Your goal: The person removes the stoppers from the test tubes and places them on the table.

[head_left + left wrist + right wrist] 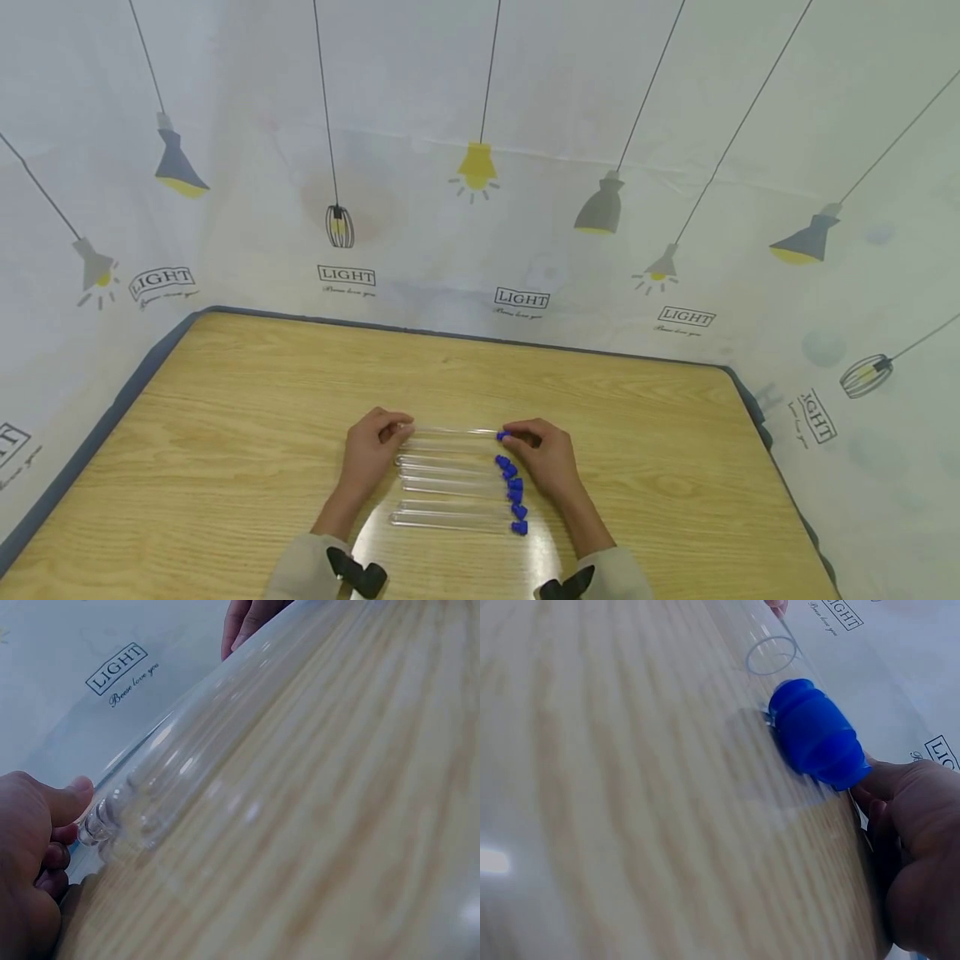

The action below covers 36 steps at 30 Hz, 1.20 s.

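Observation:
Several clear test tubes lie side by side on the table, with a column of blue stoppers along their right ends. My left hand pinches the left end of the farthest tube between thumb and fingers. At that tube's right end, my right hand pinches a small blue stopper. Rounded tube ends show beside the left thumb in the left wrist view. A large blue stopper partly hides the right fingertips in the right wrist view, near an open tube rim.
The wooden table has a dark edge at the back and sides. White cloth printed with hanging lamps stands around it. A bright reflection lies on the tabletop near the right sleeve.

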Available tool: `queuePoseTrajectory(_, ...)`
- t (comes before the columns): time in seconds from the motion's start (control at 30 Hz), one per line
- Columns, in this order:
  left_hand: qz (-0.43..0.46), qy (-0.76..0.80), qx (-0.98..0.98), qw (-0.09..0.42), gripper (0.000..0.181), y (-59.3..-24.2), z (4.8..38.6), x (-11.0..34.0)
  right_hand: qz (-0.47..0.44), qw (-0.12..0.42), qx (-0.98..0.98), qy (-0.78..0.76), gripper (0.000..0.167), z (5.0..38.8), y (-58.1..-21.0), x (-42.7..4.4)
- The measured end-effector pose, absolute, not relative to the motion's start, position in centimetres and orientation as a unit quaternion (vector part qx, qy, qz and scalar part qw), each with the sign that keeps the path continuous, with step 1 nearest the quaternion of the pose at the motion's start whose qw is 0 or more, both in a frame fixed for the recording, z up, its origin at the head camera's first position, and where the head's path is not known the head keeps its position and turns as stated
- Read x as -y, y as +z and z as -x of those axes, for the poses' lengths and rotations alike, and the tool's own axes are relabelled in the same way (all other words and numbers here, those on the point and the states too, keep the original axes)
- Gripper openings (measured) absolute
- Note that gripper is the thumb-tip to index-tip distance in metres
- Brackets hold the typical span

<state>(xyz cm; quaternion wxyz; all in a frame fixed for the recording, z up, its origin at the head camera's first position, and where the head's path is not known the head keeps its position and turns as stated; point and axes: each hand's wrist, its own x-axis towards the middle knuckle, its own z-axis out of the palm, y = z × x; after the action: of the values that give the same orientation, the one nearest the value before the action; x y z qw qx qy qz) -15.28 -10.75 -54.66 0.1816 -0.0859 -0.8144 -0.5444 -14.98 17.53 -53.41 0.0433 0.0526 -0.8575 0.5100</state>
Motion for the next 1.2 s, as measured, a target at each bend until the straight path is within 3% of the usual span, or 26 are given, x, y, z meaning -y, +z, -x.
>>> queuePoseTrajectory(1.2, 0.080, -0.527, 0.829, 0.168, 0.007, -54.47, 15.27, 10.95, -0.063, 0.044, 0.862, 0.501, 0.018, 14.72, -53.61, -18.24)
